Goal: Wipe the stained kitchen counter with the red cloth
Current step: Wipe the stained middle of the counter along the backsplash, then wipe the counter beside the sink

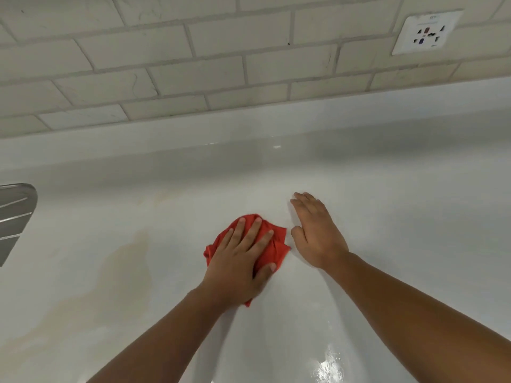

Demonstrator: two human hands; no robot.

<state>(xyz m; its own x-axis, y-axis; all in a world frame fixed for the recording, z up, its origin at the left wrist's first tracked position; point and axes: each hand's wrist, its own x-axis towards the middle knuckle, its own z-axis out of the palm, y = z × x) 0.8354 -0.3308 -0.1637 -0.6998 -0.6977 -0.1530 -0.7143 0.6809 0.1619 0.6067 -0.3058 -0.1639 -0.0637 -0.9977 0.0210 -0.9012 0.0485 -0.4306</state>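
Cloth point(279, 247), red and bunched, lies on the worktop point(387, 217) under my left grip point(243, 261), fingers straight and spread, pressing it. My right grip point(318, 233) rests flat, unclenched, just beside it. A brownish stain point(127, 261) spreads further left.

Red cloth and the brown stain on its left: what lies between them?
Nothing: the head view shows only bare white counter between the red cloth and the brown stain.

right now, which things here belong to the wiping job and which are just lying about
Job: red cloth under the left hand; brownish stain to its left; counter; right hand flat on the counter.
Lying about: metal rack at the left edge; wall socket; tiled wall.
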